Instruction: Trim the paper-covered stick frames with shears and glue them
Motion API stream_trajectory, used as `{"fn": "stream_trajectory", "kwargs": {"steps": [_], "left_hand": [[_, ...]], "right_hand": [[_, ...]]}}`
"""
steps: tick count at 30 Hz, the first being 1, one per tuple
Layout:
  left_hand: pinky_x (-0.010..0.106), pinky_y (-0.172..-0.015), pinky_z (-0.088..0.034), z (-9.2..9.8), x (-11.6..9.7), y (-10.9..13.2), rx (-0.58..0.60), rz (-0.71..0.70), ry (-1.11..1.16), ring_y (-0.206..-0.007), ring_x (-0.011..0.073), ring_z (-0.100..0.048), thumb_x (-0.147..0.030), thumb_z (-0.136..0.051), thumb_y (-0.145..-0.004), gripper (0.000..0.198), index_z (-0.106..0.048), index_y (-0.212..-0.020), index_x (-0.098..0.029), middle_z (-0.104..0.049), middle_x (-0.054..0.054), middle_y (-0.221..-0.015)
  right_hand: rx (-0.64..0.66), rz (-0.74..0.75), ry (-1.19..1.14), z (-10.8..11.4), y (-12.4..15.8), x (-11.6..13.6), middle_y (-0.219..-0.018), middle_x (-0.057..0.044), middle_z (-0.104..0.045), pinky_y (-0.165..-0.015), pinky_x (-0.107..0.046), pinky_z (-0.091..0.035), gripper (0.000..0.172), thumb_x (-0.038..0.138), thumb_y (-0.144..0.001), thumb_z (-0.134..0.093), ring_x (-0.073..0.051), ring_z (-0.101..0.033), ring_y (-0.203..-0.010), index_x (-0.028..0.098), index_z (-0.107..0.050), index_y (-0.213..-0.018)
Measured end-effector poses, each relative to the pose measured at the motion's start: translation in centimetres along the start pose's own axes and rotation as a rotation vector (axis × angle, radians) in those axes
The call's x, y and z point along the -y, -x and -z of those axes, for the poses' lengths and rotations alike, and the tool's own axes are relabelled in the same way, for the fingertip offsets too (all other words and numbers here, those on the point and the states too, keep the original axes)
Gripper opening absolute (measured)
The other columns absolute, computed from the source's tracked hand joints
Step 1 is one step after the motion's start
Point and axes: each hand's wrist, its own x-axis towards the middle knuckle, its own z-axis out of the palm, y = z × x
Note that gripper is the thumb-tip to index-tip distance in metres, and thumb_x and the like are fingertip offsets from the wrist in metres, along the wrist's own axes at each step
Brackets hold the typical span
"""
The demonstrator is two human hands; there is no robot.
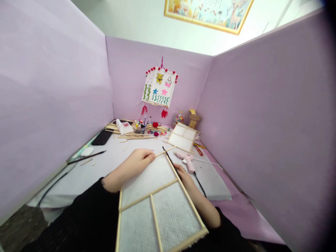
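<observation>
A frame of thin wooden sticks backed with white translucent sheet (168,206) tilts up toward me in the foreground. My left hand (138,161) is closed at its far edge, pinching the wooden stick (165,151) there, whose end juts past the corner. My right hand (185,176) lies along the right side, fingers wrapped around slim black scissors (169,158). The blades point up beside the far right corner, near the jutting stick. Part of the right hand and the scissors' handles are hidden behind the frame.
A pink glue gun (188,161) lies right of my right hand. Behind it leans a second stick frame (182,136). Wooden sticks (139,137) and a paint cup (140,129) are at the back; a phone (102,137) and brush (88,156) lie left. A decorated lantern (159,87) hangs behind.
</observation>
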Motion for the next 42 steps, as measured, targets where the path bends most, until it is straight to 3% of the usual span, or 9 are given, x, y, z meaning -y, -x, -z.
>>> {"fn": "stream_trajectory", "kwargs": {"steps": [10, 16, 21, 23, 26, 28, 32, 42], "left_hand": [[0.026, -0.055, -0.032, 0.3, -0.4, 0.1, 0.002, -0.006, -0.016, -0.061, 0.0149, -0.046, -0.042, -0.043, -0.085, 0.036, -0.064, -0.072, -0.016, -0.055, 0.0, -0.063], [0.026, -0.054, -0.032, 0.2, 0.1, -0.1, -0.02, 0.002, 0.002, -0.061, 0.0147, -0.046, -0.044, -0.044, -0.084, 0.036, -0.062, -0.07, -0.017, -0.054, 0.0, -0.064], [0.026, -0.054, -0.032, 0.1, 0.2, -0.1, -0.003, 0.049, 0.048, -0.061, 0.0151, -0.045, -0.046, -0.044, -0.082, 0.036, -0.06, -0.07, -0.016, -0.051, -0.001, -0.063], [0.026, -0.054, -0.03, 0.1, 0.0, -0.1, -0.02, 0.06, 0.057, -0.059, 0.0142, -0.043, -0.045, -0.044, -0.082, 0.035, -0.057, -0.067, -0.017, -0.048, -0.001, -0.061], [0.026, -0.054, -0.03, 0.3, 0.0, -0.1, -0.049, 0.056, 0.063, -0.058, 0.0135, -0.04, -0.047, -0.044, -0.082, 0.036, -0.055, -0.065, -0.017, -0.047, -0.002, -0.06], [0.026, -0.054, -0.031, 0.4, 0.1, -0.1, -0.045, 0.048, 0.064, -0.06, 0.0142, -0.042, -0.049, -0.044, -0.082, 0.038, -0.057, -0.067, -0.017, -0.049, -0.001, -0.062], [0.025, -0.054, -0.033, 0.5, 0.5, -0.1, -0.038, 0.038, 0.063, -0.062, 0.0152, -0.045, -0.05, -0.045, -0.083, 0.038, -0.059, -0.07, -0.017, -0.052, 0.0, -0.065], [0.025, -0.053, -0.029, 0.2, 0.2, 0.2, -0.029, 0.043, 0.091, -0.06, 0.0133, -0.039, -0.052, -0.043, -0.082, 0.039, -0.053, -0.066, -0.017, -0.043, -0.003, -0.062]], "right_hand": [[0.085, -0.006, -0.009, 1.2, -0.4, 0.2, -0.121, -0.01, -0.053, -0.102, -0.037, -0.042, 0.023, 0.036, -0.084, -0.062, -0.03, -0.048, -0.115, 0.018, -0.067, -0.097], [0.071, -0.007, -0.012, 1.1, -0.6, 0.4, -0.124, -0.01, -0.052, -0.105, -0.037, -0.039, 0.026, 0.038, -0.083, -0.061, -0.03, -0.045, -0.12, 0.018, -0.067, -0.098], [0.038, -0.057, -0.005, 0.6, -0.3, -0.3, -0.109, -0.01, -0.057, -0.094, -0.036, -0.046, 0.023, 0.037, -0.084, -0.058, -0.03, -0.051, -0.11, 0.019, -0.062, -0.098], [0.001, -0.126, -0.017, 0.3, -0.2, -0.7, -0.105, -0.008, -0.057, -0.088, -0.036, -0.049, 0.035, 0.039, -0.083, -0.059, -0.028, -0.055, -0.101, 0.018, -0.056, -0.11], [-0.046, -0.159, -0.013, 0.2, -0.4, -0.8, -0.114, -0.01, -0.055, -0.09, -0.036, -0.047, 0.051, 0.042, -0.079, -0.062, -0.029, -0.055, -0.103, 0.018, -0.051, -0.123], [-0.001, -0.145, 0.047, 0.4, -0.8, -0.4, -0.112, -0.01, -0.057, -0.09, -0.038, -0.045, 0.047, 0.04, -0.078, -0.06, -0.03, -0.054, -0.103, 0.017, -0.054, -0.118], [0.097, -0.138, 0.107, 1.1, -1.2, 0.3, -0.1, -0.008, -0.06, -0.076, -0.035, -0.046, 0.042, 0.034, -0.078, -0.057, -0.028, -0.058, -0.089, 0.017, -0.054, -0.115], [0.135, -0.051, 0.2, 1.5, -1.2, -0.8, -0.101, -0.007, -0.057, -0.075, -0.033, -0.043, 0.044, 0.033, -0.077, -0.048, -0.025, -0.056, -0.088, 0.014, -0.052, -0.116]]}}
